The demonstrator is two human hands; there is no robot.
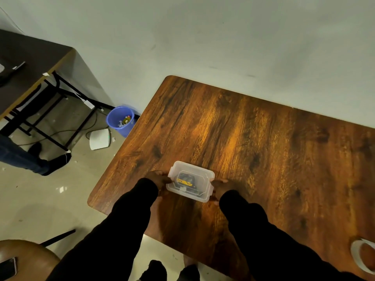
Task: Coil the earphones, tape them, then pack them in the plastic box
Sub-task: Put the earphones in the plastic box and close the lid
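Way off to the left of the hands there's a round blue plastic bin (120, 121) on the pale floor, with a flat white rounded-square thing (100, 139) lying beside it. Left hand (160, 180), coming out of a black sleeve (129, 216), is pressed against the left short side of the plastic box (190, 181). The box is a small clear rectangular tub with rounded corners and a snap lid on top, sitting flat on the glossy wood-grain table (263, 149) right between both hands. Through the frosted lid you can make out a dark bundle with a yellow strip, probably the earphones (185, 180), though it's pretty blurry. Right hand (220, 189) hugs the right short side, so the hands are apart with the box squeezed between them. Far right of the right hand, near the table's near edge, is a white roll of tape (362, 257), partly cut off.
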